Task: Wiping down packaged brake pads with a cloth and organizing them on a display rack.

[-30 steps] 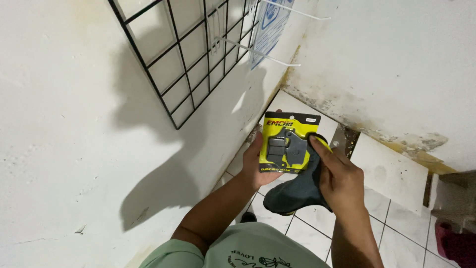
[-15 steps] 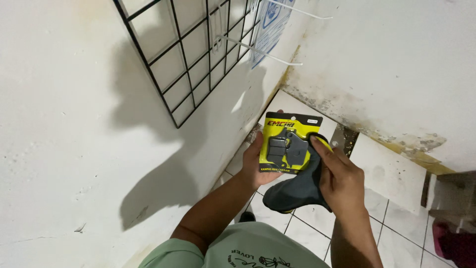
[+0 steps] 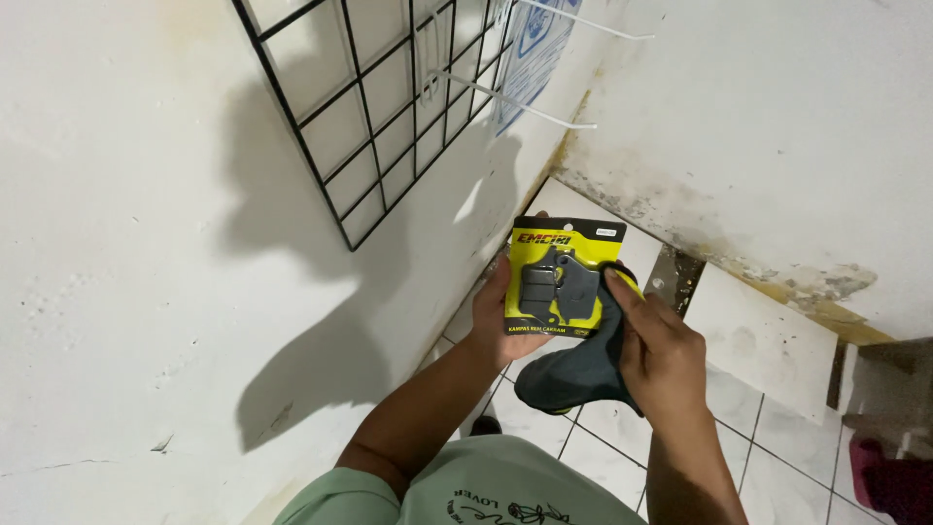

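I see my left hand [image 3: 498,316] clasping one yellow blister pack of brake pads [image 3: 559,280] by its left edge, while my right hand [image 3: 661,350] pinches one dark cloth [image 3: 575,374] against its right side.

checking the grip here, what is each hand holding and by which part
The left hand grips the yellow blister pack by its left edge. The right hand holds a dark cloth, pressing it to the pack's right side.

The floor [image 3: 768,340] is laid with white tiles and dark grout, stained where it meets the wall. Far from that stained edge, a dark red thing [image 3: 889,476] lies on the tiles, too cropped to make out.
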